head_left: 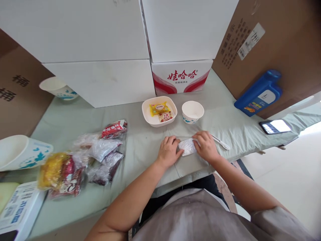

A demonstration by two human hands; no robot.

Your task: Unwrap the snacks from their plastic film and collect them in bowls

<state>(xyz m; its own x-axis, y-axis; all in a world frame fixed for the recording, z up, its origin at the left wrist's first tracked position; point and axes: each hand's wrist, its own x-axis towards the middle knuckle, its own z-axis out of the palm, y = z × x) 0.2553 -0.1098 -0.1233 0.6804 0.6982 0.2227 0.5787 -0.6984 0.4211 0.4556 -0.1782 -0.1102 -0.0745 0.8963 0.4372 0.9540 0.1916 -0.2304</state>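
Both hands pinch a small clear plastic packet flat on the bench, the left hand at one end, the right hand at the other. It looks light, crinkly and slippery; gripping its sealed edges seems surest. Just beyond sit a white bowl and a paper cup.

Cloth-covered table with white bowl, paper cup, snack bags, phone, blue bottle.

Bright even daylight from the right, soft faint shadows, glare on phone screen, wide-angle bending at edges, slight blur
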